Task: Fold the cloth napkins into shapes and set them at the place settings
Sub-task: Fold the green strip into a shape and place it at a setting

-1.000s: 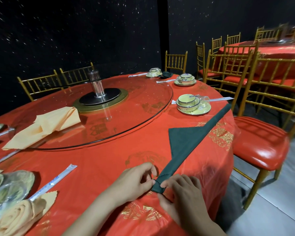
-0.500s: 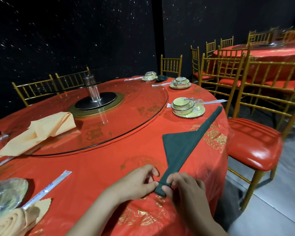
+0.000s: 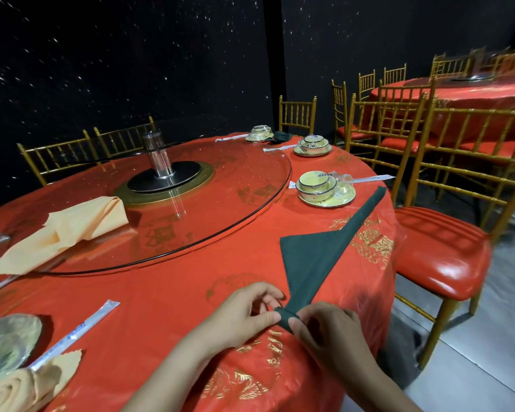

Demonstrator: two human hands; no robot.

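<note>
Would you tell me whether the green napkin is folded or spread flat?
Folded: green napkin lies as a narrow band with a triangular flap, near tip rolled.

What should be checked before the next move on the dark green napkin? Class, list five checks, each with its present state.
1. Left hand pinches the rolled near end of the green napkin: ok.
2. Right hand pinches the same end: ok.
3. Napkin lies flat on the red tablecloth ahead of the hands: ok.
4. Napkin's far tip is apart from the nearest plate: ok.
5. Roll is tight and even: cannot tell, fingers cover it.
</note>
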